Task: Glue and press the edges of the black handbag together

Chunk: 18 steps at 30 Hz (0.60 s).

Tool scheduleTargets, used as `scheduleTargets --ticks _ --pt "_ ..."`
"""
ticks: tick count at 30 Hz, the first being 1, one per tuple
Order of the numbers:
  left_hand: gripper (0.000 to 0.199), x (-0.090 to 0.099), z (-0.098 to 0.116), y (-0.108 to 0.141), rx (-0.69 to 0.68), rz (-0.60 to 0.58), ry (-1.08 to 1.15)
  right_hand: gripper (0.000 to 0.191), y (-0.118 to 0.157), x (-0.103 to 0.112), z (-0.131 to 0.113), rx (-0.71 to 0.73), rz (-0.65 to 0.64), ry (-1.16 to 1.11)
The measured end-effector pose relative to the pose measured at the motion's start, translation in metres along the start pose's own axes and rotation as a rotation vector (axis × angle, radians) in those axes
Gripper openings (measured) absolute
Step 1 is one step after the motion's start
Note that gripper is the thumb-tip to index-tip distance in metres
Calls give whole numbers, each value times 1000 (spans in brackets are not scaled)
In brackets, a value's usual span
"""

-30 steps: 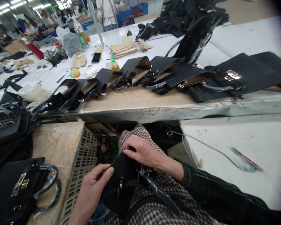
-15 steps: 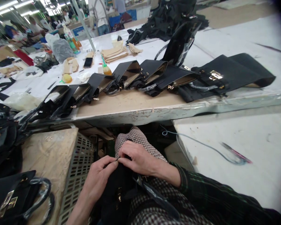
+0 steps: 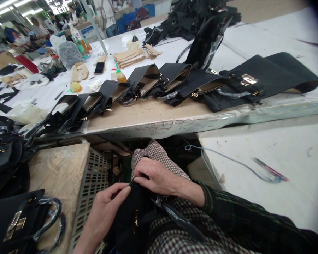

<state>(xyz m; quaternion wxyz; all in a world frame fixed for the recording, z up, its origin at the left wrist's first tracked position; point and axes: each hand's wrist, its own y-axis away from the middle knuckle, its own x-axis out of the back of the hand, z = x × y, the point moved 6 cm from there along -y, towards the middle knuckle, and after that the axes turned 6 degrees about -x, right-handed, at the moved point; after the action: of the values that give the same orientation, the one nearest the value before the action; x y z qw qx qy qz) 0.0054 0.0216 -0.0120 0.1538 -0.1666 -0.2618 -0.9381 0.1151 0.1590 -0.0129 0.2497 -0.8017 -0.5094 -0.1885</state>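
A black handbag (image 3: 129, 225) with gold-coloured fittings and a plastic-wrapped handle rests on my lap, over a checkered garment (image 3: 172, 165). At its upper edge, my left hand (image 3: 106, 204) pinches the bag between thumb and forefinger. Just right of that, my right hand (image 3: 156, 176) grips the same edge with thumb and curled fingers. The two hands are close together, a small stretch of edge between their fingertips. Much of the bag's body is dark, and its lower part runs out of view.
Several open black bags (image 3: 145, 81) lie in a row along the bench ahead. Left, a finished-looking handbag (image 3: 18, 225) sits on a brown board (image 3: 58, 165) over a plastic crate (image 3: 92, 180). A pointed tool with a cord (image 3: 270, 169) lies on the right-hand table (image 3: 302, 144).
My left hand has slid slightly down and left along the bag's edge, its fingertips now a little apart from the right hand's. The view has shifted slightly.
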Motion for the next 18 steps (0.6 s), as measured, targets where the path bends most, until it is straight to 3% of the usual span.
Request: scheduleTargets --ticks 3,7,18 --pt "35 -5 9 -18 -105 24 -91 3 1 1 1 -4 -1 6" --pt "40 -14 14 -32 -114 -4 -58 7 2 7 1 -12 -5 -1" --pt "27 -18 15 -17 -139 -71 -49 6 -4 11 7 -57 -71 57"
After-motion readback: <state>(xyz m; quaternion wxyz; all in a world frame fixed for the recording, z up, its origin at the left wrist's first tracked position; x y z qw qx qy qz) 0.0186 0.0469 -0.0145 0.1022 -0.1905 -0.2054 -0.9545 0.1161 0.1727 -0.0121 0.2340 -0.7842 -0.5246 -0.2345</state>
